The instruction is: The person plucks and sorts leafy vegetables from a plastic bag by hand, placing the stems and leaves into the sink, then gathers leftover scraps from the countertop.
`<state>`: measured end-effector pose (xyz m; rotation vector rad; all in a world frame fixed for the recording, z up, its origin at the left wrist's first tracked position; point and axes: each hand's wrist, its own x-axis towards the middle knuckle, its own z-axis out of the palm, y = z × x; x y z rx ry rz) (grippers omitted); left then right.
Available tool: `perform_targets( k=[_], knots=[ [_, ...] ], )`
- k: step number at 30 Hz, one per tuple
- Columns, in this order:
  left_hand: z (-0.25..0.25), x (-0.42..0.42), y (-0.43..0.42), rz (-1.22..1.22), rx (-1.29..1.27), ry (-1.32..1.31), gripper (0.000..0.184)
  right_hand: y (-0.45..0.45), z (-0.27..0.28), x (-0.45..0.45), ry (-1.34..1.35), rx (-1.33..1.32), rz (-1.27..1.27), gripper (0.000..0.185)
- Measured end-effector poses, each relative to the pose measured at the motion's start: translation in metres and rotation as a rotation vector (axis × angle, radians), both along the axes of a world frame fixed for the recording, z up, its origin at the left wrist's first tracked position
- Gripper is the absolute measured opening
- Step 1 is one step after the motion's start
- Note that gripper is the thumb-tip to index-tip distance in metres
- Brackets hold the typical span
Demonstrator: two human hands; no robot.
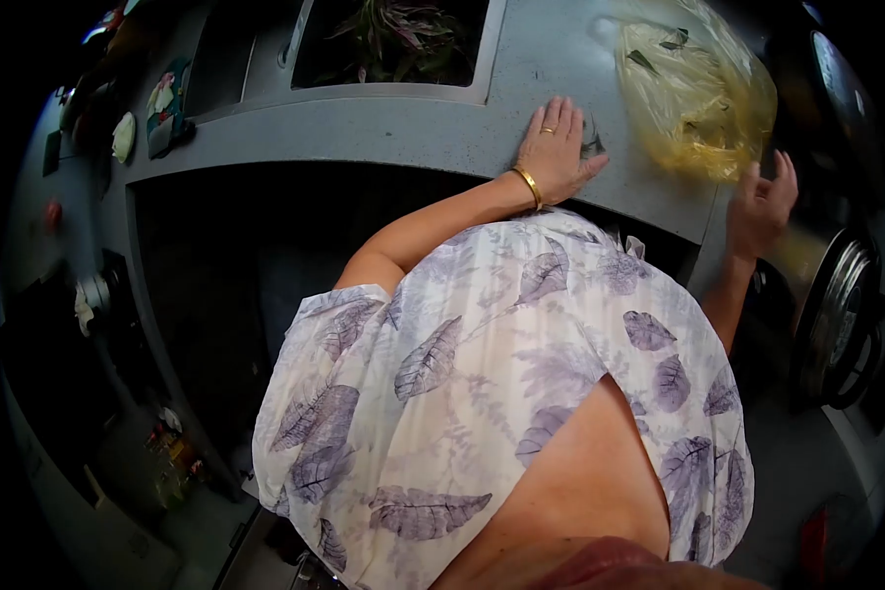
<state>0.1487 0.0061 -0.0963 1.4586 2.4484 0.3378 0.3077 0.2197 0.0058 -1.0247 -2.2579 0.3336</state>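
Note:
My left hand (559, 152), with a ring and a gold bracelet, lies flat on the grey counter (393, 128) with its fingers stretched out. A green leaf scrap (592, 143) shows between its thumb and forefinger. To the right is a crumpled, translucent yellow plastic bag (693, 108) with a few dark leaf pieces in or on it. Just below the bag's right corner, my right hand (763, 206) is raised with fingers apart and nothing visible in it. Whether its fingertips touch the bag, I cannot tell.
Leafy green and purplish stems (398, 39) fill a sink basin (477, 84) at the back. A shiny round metal lid or pot (846, 305) stands at the right, near my right arm. A dark-coloured cloth or pouch (170, 113) lies at the counter's left end.

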Motion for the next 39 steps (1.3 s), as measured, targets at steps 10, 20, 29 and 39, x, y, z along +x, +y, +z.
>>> perform_targets(
  k=[10,20,29,39],
  knots=[
    [-0.034,-0.102,0.038,-0.003,0.153,0.007,0.075,-0.062,-0.061,-0.025,-0.005,-0.701,0.442,0.026],
    [-0.001,-0.089,-0.086,0.343,0.226,0.203,0.074,-0.063,-0.106,-0.039,-0.095,-0.496,0.4,0.026],
    [-0.014,-0.03,-0.028,0.188,0.076,-0.049,0.081,-0.092,-0.084,-0.08,-0.13,-0.468,0.554,0.021],
    [0.005,-0.092,0.175,-0.18,0.475,-0.319,0.026,0.019,-0.07,-0.06,-0.268,0.1,0.26,0.033]
  ],
)
